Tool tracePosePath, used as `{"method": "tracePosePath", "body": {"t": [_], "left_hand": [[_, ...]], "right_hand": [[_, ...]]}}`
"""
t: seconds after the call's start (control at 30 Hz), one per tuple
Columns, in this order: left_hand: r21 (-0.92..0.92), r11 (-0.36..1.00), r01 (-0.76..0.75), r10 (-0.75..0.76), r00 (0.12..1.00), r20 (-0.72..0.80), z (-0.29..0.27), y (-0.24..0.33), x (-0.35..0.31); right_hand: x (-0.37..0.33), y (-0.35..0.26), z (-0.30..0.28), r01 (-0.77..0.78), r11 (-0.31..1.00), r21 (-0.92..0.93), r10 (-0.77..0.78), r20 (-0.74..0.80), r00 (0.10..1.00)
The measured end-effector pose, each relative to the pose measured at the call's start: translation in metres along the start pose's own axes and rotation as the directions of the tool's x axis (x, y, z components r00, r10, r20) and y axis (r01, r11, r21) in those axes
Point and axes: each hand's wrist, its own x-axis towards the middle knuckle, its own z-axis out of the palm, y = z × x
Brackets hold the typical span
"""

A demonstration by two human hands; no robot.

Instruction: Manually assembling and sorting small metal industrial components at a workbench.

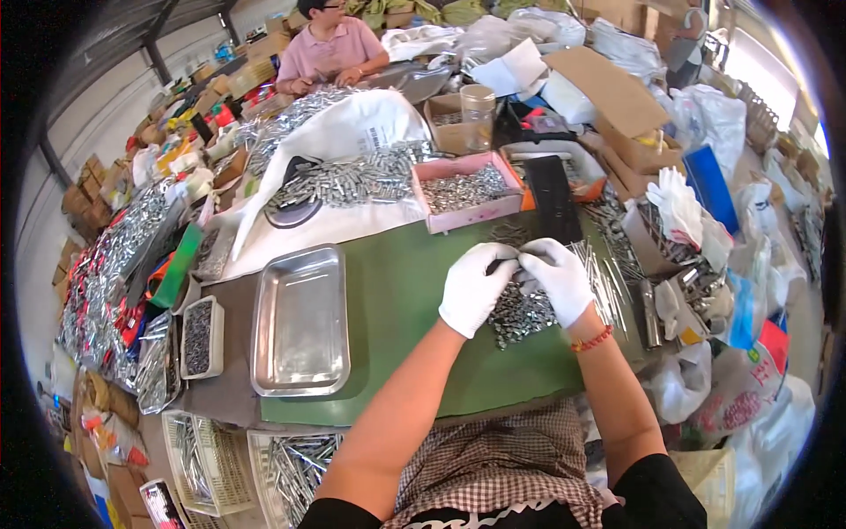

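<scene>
Both hands wear white gloves with grey fingertips and meet above a green work mat (397, 291). My left hand (476, 289) is closed in a pinch, its fingertips close to those of my right hand (560, 280), also pinched. Whatever they hold is too small to make out. Just beneath them lies a pile of small shiny metal parts (520, 317), partly covered by the gloves. Thin metal rods (604, 286) lie right of my right hand. Beyond the hands stands a pink box (467, 189) filled with small metal pieces.
An empty steel tray (302, 322) sits left on the mat, beside a white bin of dark small parts (203, 339). Metal cylinders (361, 176) are heaped on a white sack. White plastic baskets (207, 463) stand below the table edge. A person (330, 48) works across the table.
</scene>
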Motion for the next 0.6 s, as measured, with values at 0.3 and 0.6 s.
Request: {"method": "tracePosePath", "body": {"t": [0.3,0.6], "left_hand": [[-0.236,0.917,0.323,-0.309,0.946,0.095,0.003,-0.012,-0.002],[0.004,0.966,0.259,-0.259,0.966,0.002,-0.011,-0.020,0.009]], "right_hand": [[-0.007,0.005,0.002,0.144,0.985,-0.091,-0.145,-0.002,0.989],[-0.005,0.003,0.009,0.550,0.604,-0.577,-0.602,0.121,0.789]]}}
